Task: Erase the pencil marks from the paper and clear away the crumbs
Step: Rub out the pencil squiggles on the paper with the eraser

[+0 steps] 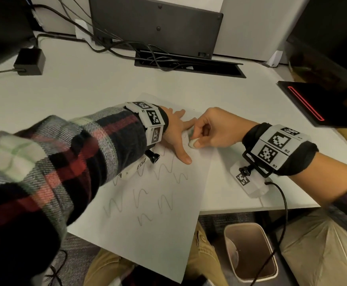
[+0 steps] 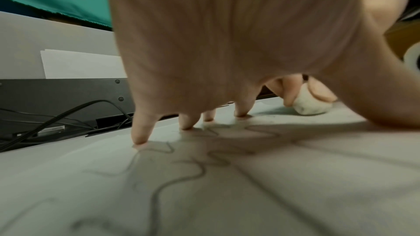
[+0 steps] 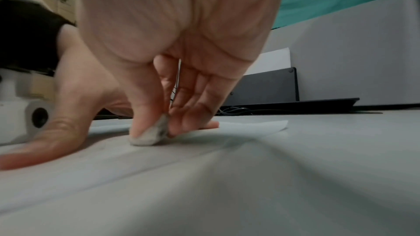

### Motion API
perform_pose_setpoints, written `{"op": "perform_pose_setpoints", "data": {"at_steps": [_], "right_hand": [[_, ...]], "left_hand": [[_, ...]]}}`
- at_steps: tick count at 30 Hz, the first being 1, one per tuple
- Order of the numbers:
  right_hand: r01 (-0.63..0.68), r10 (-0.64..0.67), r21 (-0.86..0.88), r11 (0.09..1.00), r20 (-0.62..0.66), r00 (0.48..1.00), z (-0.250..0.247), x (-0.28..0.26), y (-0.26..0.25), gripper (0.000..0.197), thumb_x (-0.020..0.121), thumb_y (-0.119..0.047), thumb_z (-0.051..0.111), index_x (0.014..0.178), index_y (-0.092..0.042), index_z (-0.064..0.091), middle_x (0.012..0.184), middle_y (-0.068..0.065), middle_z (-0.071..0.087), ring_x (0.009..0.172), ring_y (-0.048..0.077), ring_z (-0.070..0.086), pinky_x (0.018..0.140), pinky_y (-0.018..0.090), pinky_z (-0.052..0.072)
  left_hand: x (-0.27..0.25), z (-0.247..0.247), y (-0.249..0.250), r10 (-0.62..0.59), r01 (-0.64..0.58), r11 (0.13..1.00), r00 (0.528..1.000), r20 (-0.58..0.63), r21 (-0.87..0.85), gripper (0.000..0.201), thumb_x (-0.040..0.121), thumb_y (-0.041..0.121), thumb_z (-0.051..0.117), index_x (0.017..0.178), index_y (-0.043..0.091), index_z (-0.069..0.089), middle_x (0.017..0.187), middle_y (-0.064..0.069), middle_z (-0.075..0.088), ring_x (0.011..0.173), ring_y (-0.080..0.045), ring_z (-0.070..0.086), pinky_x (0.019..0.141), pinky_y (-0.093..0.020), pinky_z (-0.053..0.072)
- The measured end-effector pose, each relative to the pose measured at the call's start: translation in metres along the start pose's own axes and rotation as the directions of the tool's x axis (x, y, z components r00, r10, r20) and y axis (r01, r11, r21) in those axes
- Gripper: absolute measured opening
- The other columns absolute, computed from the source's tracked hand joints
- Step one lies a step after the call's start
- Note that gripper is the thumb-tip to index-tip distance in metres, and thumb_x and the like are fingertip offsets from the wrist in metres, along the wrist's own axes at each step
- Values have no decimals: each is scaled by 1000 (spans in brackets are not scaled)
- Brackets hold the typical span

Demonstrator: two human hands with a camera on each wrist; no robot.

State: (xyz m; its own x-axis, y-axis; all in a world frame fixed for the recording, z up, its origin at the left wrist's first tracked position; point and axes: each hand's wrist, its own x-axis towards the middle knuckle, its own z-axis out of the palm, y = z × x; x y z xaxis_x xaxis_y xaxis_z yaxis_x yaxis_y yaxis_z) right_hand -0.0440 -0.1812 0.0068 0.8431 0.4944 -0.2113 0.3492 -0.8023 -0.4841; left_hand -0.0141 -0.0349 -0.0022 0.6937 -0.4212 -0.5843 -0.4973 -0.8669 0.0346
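A white sheet of paper (image 1: 158, 219) with rows of wavy pencil marks (image 1: 164, 170) lies slanted on the desk, its near corner past the desk's edge. My left hand (image 1: 175, 135) lies flat on the paper's far part, fingers spread and fingertips (image 2: 139, 141) pressing down. My right hand (image 1: 209, 129) pinches a small rounded white eraser (image 1: 193, 142) between thumb and fingers and holds it against the paper, between the left thumb and forefinger. In the right wrist view the eraser (image 3: 150, 135) is grey with smudges and touches the sheet. The left wrist view shows the eraser (image 2: 310, 106) beyond my fingers.
A white desk (image 1: 86, 89) carries a black adapter (image 1: 30, 60) at the far left, a cable slot with tangled cables (image 1: 189, 67) at the back, and a black device with a red line (image 1: 316, 104) at the right. A bin (image 1: 251, 252) stands on the floor below the desk's edge.
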Motion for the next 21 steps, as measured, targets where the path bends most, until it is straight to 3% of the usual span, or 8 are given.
{"op": "perform_pose_setpoints", "data": {"at_steps": [2, 7, 11, 15, 17, 21], "right_hand": [[-16, 16, -19, 1000, -24, 1000, 0, 1, -1, 5, 77, -13, 74, 78, -8, 72, 64, -17, 60, 53, -7, 52, 56, 7, 40], [13, -21, 77, 997, 107, 994, 4, -7, -6, 2, 77, -9, 73, 76, -10, 72, 55, -22, 61, 53, -5, 53, 56, 7, 41], [-22, 20, -39, 999, -33, 999, -2, 4, 2, 5, 77, -14, 73, 78, -10, 72, 66, -11, 64, 53, -7, 52, 57, 9, 39], [-11, 7, 47, 999, 69, 998, 3, -2, -1, 8, 77, -9, 73, 71, -13, 69, 52, -23, 60, 51, -6, 52, 55, 7, 40], [4, -13, 77, 997, 119, 993, 4, -5, -2, 9, 77, -9, 73, 72, -14, 68, 53, -25, 60, 52, -6, 53, 55, 7, 40], [-27, 27, -14, 1000, -1, 1000, -4, 6, 6, 4, 77, -14, 73, 75, -14, 70, 75, -3, 69, 54, -6, 52, 60, 13, 43]], "left_hand": [[-1, 0, 0, -1, 1, 1000, 1000, -1, 0, 123, 54, 77, 61, 143, 44, -17, 155, 0, -24, 144, -28, -14, 114, -50, 5], [0, 1, 0, -1, 1, 1000, 1000, -9, 10, 122, 57, 76, 63, 144, 43, -16, 155, -1, -23, 144, -29, -14, 114, -48, 5], [-1, 0, 1, 14, -14, 1000, 1000, -8, 22, 120, 57, 76, 62, 143, 45, -17, 155, -2, -23, 144, -31, -11, 114, -50, 8], [0, 0, 1, 3, -3, 1000, 1000, -6, 29, 121, 57, 76, 62, 144, 43, -16, 155, -2, -24, 144, -30, -13, 114, -49, 5], [1, 0, 0, -1, 1, 1000, 1000, -2, 27, 122, 57, 76, 62, 144, 42, -17, 154, -2, -25, 144, -30, -14, 114, -49, 5], [-1, -1, 0, 11, -10, 999, 1000, -6, 35, 120, 58, 76, 62, 144, 43, -17, 155, -2, -24, 144, -31, -11, 113, -51, 7]]}}
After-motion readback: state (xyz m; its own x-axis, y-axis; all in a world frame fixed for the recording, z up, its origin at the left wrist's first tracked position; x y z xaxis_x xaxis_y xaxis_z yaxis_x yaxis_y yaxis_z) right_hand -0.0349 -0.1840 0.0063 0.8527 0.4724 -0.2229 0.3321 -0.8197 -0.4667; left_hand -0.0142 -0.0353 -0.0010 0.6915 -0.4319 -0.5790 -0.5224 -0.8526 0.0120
